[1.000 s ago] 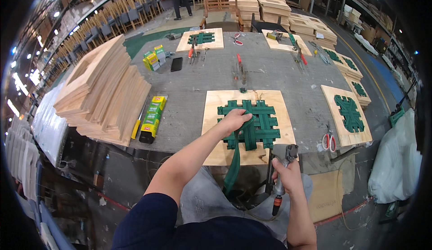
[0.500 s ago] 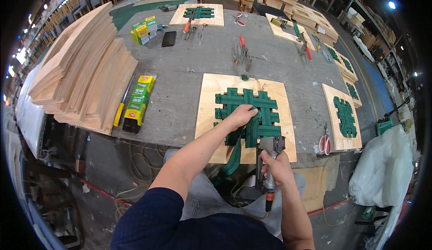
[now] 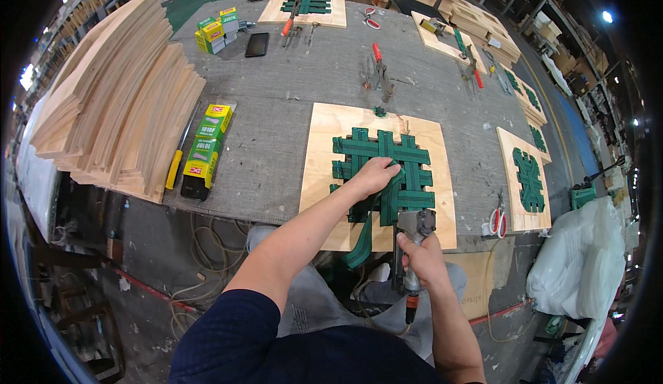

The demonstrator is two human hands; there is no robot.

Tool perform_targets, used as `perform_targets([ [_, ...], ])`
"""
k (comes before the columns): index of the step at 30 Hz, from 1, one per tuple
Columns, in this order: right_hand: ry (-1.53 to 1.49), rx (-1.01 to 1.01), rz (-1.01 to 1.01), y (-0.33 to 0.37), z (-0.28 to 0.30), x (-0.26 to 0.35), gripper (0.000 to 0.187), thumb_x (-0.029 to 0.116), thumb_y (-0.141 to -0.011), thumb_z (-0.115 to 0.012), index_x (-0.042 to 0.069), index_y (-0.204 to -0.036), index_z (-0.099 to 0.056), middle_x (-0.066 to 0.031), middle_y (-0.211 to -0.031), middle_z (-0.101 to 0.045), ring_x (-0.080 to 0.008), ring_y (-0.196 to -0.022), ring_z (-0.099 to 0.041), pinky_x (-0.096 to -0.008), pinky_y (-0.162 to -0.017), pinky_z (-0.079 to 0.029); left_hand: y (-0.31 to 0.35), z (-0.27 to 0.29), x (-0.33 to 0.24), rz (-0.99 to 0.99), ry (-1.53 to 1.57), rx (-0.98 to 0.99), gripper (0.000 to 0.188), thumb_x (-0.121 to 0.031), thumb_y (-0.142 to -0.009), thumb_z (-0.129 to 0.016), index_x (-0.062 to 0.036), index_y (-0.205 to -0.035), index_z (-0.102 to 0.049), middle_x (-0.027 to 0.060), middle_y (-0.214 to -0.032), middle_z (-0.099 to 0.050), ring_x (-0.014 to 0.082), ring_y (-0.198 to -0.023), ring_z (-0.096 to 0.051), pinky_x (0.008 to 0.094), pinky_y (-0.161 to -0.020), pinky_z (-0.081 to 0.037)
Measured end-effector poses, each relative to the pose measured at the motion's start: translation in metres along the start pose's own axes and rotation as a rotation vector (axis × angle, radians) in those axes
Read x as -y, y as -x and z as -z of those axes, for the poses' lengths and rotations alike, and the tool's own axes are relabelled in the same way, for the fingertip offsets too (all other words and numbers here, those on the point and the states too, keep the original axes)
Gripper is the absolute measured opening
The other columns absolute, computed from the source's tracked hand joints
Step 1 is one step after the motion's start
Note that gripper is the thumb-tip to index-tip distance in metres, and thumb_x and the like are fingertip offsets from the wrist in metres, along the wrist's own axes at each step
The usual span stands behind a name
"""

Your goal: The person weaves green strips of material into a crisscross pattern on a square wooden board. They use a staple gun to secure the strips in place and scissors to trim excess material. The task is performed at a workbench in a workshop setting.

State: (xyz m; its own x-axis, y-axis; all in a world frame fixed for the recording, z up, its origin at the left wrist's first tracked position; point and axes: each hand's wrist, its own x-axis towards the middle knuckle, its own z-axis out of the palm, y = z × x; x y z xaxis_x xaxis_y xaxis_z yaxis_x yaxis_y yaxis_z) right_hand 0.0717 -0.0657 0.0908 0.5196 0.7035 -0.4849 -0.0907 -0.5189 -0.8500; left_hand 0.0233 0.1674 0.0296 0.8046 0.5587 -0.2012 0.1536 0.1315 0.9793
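Observation:
In front of me a square plywood board (image 3: pixel 435 135) lies at the table's near edge, with green webbing straps (image 3: pixel 359 148) woven across its middle. My left hand (image 3: pixel 376 177) is closed on a green strap at the centre of the weave. The loose strap tail (image 3: pixel 360 246) hangs from there over the board's near edge. My right hand (image 3: pixel 423 254) grips a pneumatic staple gun (image 3: pixel 416 226), its head at the board's near right edge. An orange-and-black hose fitting (image 3: pixel 411 308) hangs below its handle. The strap's end under my left fingers is hidden.
Tall stacks of curved wooden panels (image 3: pixel 117 108) stand at left, beside staple boxes (image 3: pixel 207 139) and a yellow-handled screwdriver (image 3: pixel 175 166). Red-handled pliers (image 3: pixel 377 66) lie beyond the board. Scissors (image 3: pixel 498 219) and another strapped board (image 3: pixel 507 170) lie at right. A phone (image 3: pixel 257 45) rests farther back.
The view has shifted slightly. My left hand keeps its hold on the strap, and my right hand still grips the staple gun in nearly the same place.

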Motion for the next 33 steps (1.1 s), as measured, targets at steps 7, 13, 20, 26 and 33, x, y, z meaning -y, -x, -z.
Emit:
perform_targets([
  [7, -0.010, 0.034, 0.049, 0.004, -0.011, 0.003, 0.026, 0.020, -0.097, -0.073, 0.001, -0.109, -0.060, -0.0021, -0.077, -0.063, -0.0098, -0.051, -0.055, -0.0270, -0.043, -0.043, -0.002, 0.000, 0.006, -0.027, -0.065, -0.059, 0.034, -0.028, -0.105, -0.058, 0.0031, -0.114, -0.070, 0.0092, -0.101, -0.074, 0.0158, -0.090, -0.066, 0.0347, -0.084, -0.051],
  [13, 0.026, 0.034, 0.032, 0.005, -0.012, -0.002, 0.025, 0.018, -0.097, -0.072, 0.001, -0.111, -0.061, -0.0012, -0.078, -0.063, -0.0095, -0.051, -0.055, -0.0266, -0.044, -0.044, 0.002, -0.005, 0.003, -0.002, -0.060, -0.062, 0.034, -0.028, -0.105, -0.058, 0.0028, -0.113, -0.070, 0.0087, -0.099, -0.074, 0.0153, -0.088, -0.064, 0.0347, -0.081, -0.051],
  [20, 0.064, 0.098, 0.053, 0.001, -0.025, 0.004, 0.025, 0.021, -0.096, -0.073, 0.001, -0.106, -0.060, -0.0009, -0.074, -0.062, -0.0097, -0.051, -0.055, -0.0268, -0.045, -0.045, -0.007, 0.012, 0.018, -0.106, -0.145, -0.138, 0.032, -0.029, -0.106, -0.056, -0.0008, -0.109, -0.071, 0.0052, -0.099, -0.075, 0.0126, -0.080, -0.064, 0.0317, -0.069, -0.051],
  [26, -0.217, -0.026, 0.022, 0.015, 0.035, -0.011, 0.028, 0.022, -0.096, -0.073, 0.003, -0.113, -0.062, -0.0031, -0.084, -0.065, -0.0127, -0.058, -0.061, -0.0294, -0.047, -0.049, 0.031, -0.007, -0.019, -0.010, -0.073, -0.087, 0.030, -0.030, -0.106, -0.055, -0.0030, -0.105, -0.067, 0.0032, -0.089, -0.077, 0.0067, -0.062, -0.059, 0.0280, -0.048, -0.044],
  [33, -0.449, -0.307, -0.001, -0.043, 0.185, -0.002, 0.034, 0.032, -0.095, -0.075, 0.007, -0.107, -0.057, -0.0042, -0.084, -0.060, -0.0178, -0.058, -0.061, -0.0349, -0.046, -0.051, 0.136, -0.048, 0.014, -0.147, -0.600, -0.067, 0.046, -0.036, -0.097, -0.066, -0.0008, -0.127, -0.065, 0.0199, -0.117, -0.073, 0.0338, -0.104, -0.071, 0.0419, -0.086, -0.056],
])
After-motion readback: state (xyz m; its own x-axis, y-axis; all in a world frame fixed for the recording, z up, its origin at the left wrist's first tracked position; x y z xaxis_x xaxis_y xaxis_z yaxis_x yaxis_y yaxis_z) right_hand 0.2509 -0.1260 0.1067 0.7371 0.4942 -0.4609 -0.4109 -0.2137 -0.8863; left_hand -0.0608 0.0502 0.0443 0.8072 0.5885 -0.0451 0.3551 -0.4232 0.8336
